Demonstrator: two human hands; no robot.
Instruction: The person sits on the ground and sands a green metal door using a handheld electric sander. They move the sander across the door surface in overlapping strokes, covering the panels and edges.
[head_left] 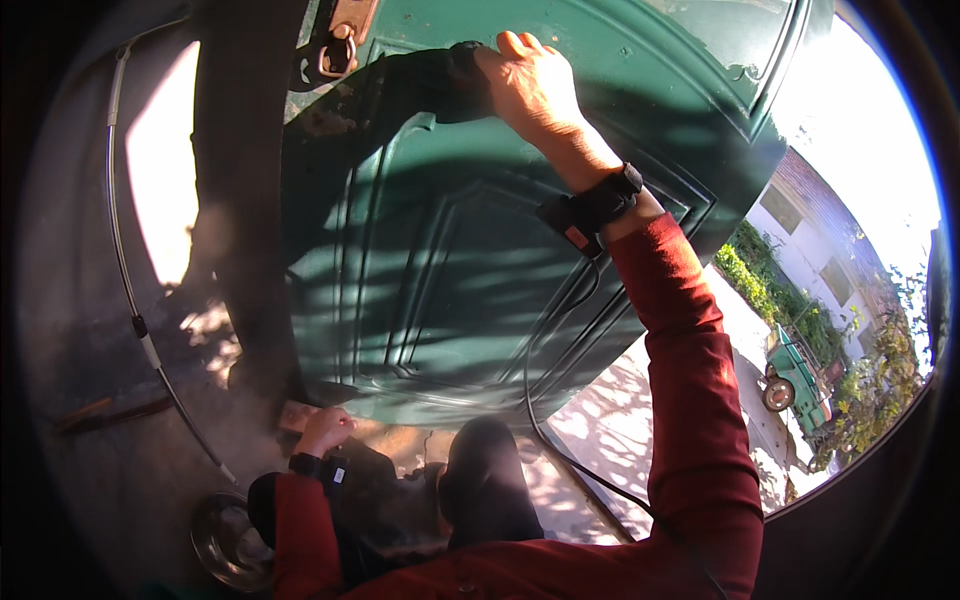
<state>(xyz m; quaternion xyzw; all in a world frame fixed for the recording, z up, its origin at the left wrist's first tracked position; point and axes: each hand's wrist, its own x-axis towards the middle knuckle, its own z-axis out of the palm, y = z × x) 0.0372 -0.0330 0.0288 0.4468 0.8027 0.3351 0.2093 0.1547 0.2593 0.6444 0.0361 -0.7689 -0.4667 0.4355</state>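
A green panelled metal door (470, 250) stands in front of me, streaked with sunlight and shadow. My right hand (530, 85) is raised to its upper part, close to or against the surface. Its fingers are curled, and whatever they may hold is hidden; a dark shadow falls on the door beside it. My left hand (327, 430) is low, near the door's bottom edge and over my legs, with the fingers folded in; I cannot make out anything in it. A rusty latch with a metal ring (342, 50) sits at the door's upper left.
A black cable (530, 390) hangs from the device on my right wrist. To the left, a thin metal pole (122, 240) leans down toward a round metal basin (222, 545). Outside on the right are a green cart (797, 385), plants (765, 270) and a white building (815, 240).
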